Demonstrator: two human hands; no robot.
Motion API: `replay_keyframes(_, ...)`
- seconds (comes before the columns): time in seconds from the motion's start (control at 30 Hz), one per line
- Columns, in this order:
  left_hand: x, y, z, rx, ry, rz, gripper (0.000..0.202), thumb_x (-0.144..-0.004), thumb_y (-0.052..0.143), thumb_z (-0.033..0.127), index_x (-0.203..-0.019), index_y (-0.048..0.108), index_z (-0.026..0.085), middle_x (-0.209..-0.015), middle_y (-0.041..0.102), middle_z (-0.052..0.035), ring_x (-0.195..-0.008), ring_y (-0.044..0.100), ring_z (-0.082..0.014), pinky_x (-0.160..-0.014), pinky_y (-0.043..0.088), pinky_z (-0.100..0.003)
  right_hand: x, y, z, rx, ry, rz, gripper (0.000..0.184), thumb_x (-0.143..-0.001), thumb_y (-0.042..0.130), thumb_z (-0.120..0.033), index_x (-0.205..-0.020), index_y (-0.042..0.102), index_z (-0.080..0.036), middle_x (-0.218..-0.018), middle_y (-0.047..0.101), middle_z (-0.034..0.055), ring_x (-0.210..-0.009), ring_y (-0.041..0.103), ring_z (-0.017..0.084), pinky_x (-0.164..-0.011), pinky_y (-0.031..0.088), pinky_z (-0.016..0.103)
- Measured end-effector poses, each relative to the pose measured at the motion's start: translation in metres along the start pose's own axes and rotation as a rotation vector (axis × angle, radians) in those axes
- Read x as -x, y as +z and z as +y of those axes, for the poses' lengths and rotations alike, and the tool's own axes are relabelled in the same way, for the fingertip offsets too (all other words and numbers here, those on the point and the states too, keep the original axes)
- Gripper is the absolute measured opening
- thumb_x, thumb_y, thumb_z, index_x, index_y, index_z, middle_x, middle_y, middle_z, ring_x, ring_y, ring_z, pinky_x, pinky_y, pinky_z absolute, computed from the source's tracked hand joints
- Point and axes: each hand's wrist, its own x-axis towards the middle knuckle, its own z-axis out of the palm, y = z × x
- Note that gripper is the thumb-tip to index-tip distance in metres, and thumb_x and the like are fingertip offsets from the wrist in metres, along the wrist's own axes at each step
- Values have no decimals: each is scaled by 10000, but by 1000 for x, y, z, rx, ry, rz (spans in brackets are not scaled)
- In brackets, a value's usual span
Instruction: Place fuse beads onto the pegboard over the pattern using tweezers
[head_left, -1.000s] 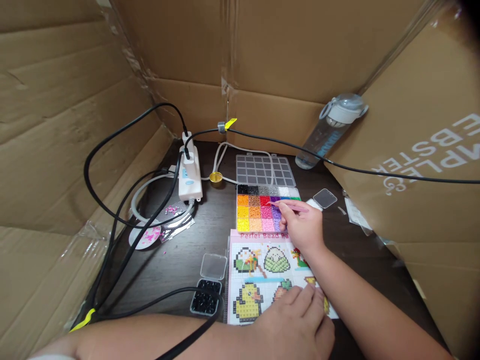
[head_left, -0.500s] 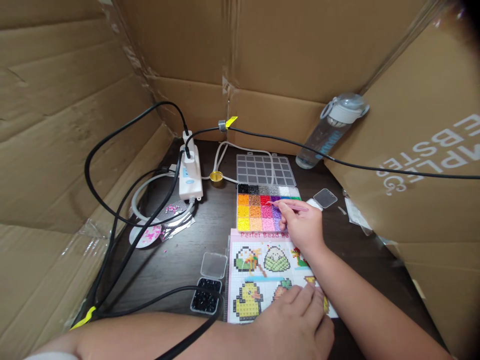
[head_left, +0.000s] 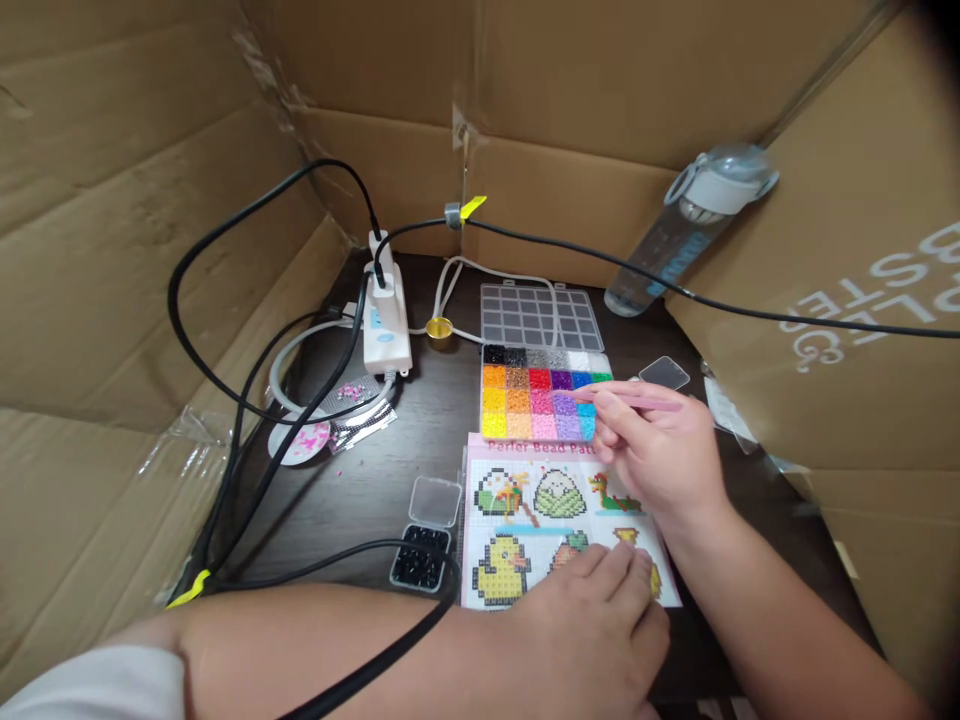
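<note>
My right hand (head_left: 664, 450) pinches pink tweezers (head_left: 645, 402), their tip over the purple and pink compartments of the bead box (head_left: 500, 439). Whether a bead sits at the tip is too small to tell. My left hand (head_left: 592, 625) lies on the lower right of the Perler bead pattern sheet (head_left: 540, 525), fingers stretched out and covering part of a carrot-like picture. A duck, a rice-ball figure and a dragon show on that sheet. Left of it stands a small clear case of black beads (head_left: 420, 560), its lid tipped back.
A white power strip (head_left: 386, 335) and looping black cables (head_left: 180, 290) occupy the left, one crossing above my left forearm. A water bottle (head_left: 686, 230) leans against the cardboard wall (head_left: 555, 190). Pink beads lie on a white disc (head_left: 289, 445); a small gold cup (head_left: 439, 333) stands near the back.
My right hand has moved right and slightly nearer me, taking the tweezers' tip from the red beads to around the purple ones. The view has shifted a little; my left hand stays on the sheet.
</note>
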Motion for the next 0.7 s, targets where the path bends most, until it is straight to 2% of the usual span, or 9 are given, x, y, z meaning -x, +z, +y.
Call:
replay_keyframes(0.1,0,-5,2,37,-7,-15,599,-857,521,552,-1265,530,114,-1407,442,-194,-1303,387,-346,-962,378,-451,19,-2,-6,57,110,-102,179,-786,734,-320,-841,758,-152,-434,534,-30,-345,482,95,-351,397,225)
replay_keyframes(0.23,-1,-8,3,71,-32,-2,599,-854,528,542,-1274,534,115,-1313,496,-158,-1255,408,-342,-997,348,-465,38,-1,9,129,216,-163,209,-754,741,-351,-794,760,-146,-437,560,-15,-341,487,102,-344,429,238)
replay_keyframes(0.43,-1,-9,2,101,-34,-24,612,-866,514,525,-1310,512,104,-1310,507,-151,-1243,416,-328,-1029,317,-460,39,1,24,116,202,-109,180,-720,744,-332,-749,752,-155,-496,627,5,-351,509,103,-360,441,245)
replay_keyframes(0.53,-1,-9,2,91,-35,-25,617,-877,499,523,-1332,503,107,-1347,491,-157,-1263,405,-323,-1035,308,-455,37,2,26,102,226,-142,175,-719,737,-329,-756,753,-158,-459,602,-9,-355,509,106,-357,443,241)
replay_keyframes(0.7,-1,-8,3,97,-30,-14,618,-878,491,525,-1333,508,106,-1324,513,-153,-1222,429,-317,-1015,321,-459,37,4,28,118,246,-175,177,-712,735,-328,-751,756,-156,-560,679,27,-364,506,93,-358,436,233)
